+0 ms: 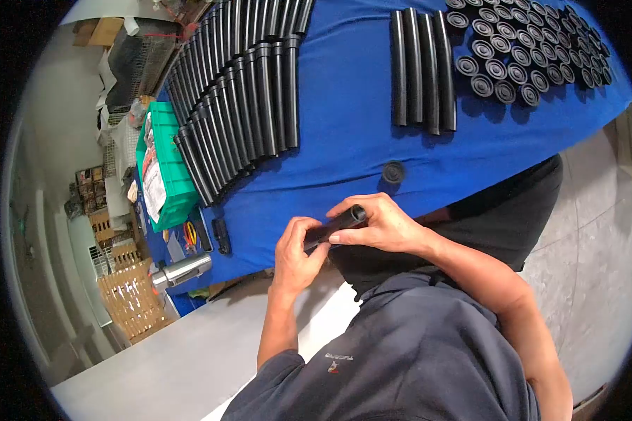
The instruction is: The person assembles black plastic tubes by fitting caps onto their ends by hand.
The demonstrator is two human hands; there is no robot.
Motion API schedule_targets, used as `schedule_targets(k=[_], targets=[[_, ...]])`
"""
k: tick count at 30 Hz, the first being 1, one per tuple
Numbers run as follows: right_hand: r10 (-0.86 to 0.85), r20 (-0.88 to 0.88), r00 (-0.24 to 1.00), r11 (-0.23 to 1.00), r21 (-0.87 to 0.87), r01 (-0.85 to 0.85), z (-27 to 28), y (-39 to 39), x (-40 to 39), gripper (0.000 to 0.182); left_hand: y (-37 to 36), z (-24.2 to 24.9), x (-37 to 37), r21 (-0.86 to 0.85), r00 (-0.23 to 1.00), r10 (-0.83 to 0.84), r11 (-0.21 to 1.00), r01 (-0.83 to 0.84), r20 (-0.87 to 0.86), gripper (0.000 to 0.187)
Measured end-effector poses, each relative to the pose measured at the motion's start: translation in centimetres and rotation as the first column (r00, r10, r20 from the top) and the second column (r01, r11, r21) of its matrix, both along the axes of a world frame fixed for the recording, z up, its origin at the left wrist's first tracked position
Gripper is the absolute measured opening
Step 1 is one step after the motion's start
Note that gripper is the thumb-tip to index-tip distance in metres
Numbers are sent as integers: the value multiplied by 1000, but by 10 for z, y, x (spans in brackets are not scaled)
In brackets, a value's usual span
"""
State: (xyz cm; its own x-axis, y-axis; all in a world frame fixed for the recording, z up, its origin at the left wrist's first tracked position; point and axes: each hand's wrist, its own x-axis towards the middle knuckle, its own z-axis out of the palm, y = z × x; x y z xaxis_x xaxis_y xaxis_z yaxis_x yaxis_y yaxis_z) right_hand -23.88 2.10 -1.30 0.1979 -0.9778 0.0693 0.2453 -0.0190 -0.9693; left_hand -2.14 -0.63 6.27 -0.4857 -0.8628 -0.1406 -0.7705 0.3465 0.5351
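Fingers (pixel 343 206) of left hand (pixel 300 254) and right hand (pixel 383 223) clamped on tube (pixel 338 223) near table edge (pixel 477 177), disc (pixel 393 172) just beyond

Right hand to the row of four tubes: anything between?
One round black piece, lying on the blue cloth between the right hand and the four tubes; head view.

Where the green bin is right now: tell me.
In the head view, the green bin sits at the left end of the blue cloth, beside the long rows of black tubes.
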Motion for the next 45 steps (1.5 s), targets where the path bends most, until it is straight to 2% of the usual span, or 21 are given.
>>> schedule_targets(k=[3, 6, 10, 13, 14, 15, 16, 17, 18, 20, 24, 27, 30, 31, 33, 34, 35, 38, 41, 44, 45], targets=[[-89, -12, 996, 988, -131, 87, -2, 2, 3, 38, -3, 9, -2, 75, 999, -41, 996, 44, -34, 37], [0, 8, 1000, 995, -99, 1, -1, 1, -3, 38, -5, 16, -4, 130, 999, -48, 990, 50, -16, 38], [1, 7, 1000, 999, -51, 0, -5, 2, 0, 43, -6, 13, -8, -14, 989, -133, 991, 134, 67, 40], [-78, -48, 996, 984, -164, 70, 1, 3, 0, 54, -4, 12, -1, -56, 993, -94, 994, 99, 75, 34], [63, -141, 988, 990, -118, -80, 4, 5, -7, 67, -5, 12, 2, 8, 997, 9, 1000, -9, -80, 36], [-15, -119, 993, 984, -178, -6, 1, 6, -1, 71, -3, 12, 6, 84, 966, 127, 990, -110, -224, 38], [-84, -86, 993, 969, -238, 61, 0, 6, 6, 75, -1, 14, 9, 166, 901, 251, 965, -204, -354, 40], [-71, -100, 992, 970, -239, 45, 0, 6, 8, 74, 2, 18, 4, 354, 685, 439, 895, -273, -581, 42], [-56, -114, 992, 970, -243, 27, 3, 6, 6, 73, -1, 12, 7, 386, 559, 458, 888, -250, -692, 40], [-17, -148, 989, 971, -239, -19, 7, 4, 2, 68, -4, 11, 6, 672, 278, 685, 724, -156, -674, 35], [22, -215, 976, 977, -201, -66, 10, 3, -2, 51, 1, -25, 14, 884, 60, 889, 458, -89, -455, 21], [-39, -215, 976, 972, -235, -13, 4, 6, 3, 40, 5, -30, 22, 904, 286, 891, 403, -144, -352, 22], [-12, -209, 978, 991, -134, -16, 10, 6, 1, 39, 5, -22, 32, 735, 703, 700, 541, -408, -125, 34], [-11, -220, 975, 991, -130, -18, 12, 5, 1, 38, 6, -17, 29, 675, 702, 703, 573, -464, -115, 32], [-3, -238, 971, 993, -118, -26, 15, 4, -1, 38, 5, -16, 24, 131, 888, 379, 925, -357, -261, 29], [17, -251, 968, 996, -79, -38, 17, 4, -1, 38, 1, -14, 19, -178, 952, 188, 956, -234, -241, 31], [40, -263, 964, 998, -39, -52, 18, 4, -2, 39, -6, -8, 12, -407, 983, -11, 911, -65, -183, 43], [-1, -236, 972, 999, -46, -10, 18, 4, 0, 39, -16, -12, 1, -350, 988, -137, 931, 103, -74, 57], [-30, -146, 989, 999, -42, 24, 7, 5, 6, 40, -24, -27, 12, -259, 981, -190, 947, 189, 23, 49], [5, -130, 991, 999, 42, 0, 6, 5, 5, 39, -32, -2, 10, -341, 954, -109, 940, 8, -279, 35], [24, -139, 990, 997, 78, -13, 7, 5, 5, 39, -44, -6, 31, -358, 938, 109, 905, -230, -329, 34]])
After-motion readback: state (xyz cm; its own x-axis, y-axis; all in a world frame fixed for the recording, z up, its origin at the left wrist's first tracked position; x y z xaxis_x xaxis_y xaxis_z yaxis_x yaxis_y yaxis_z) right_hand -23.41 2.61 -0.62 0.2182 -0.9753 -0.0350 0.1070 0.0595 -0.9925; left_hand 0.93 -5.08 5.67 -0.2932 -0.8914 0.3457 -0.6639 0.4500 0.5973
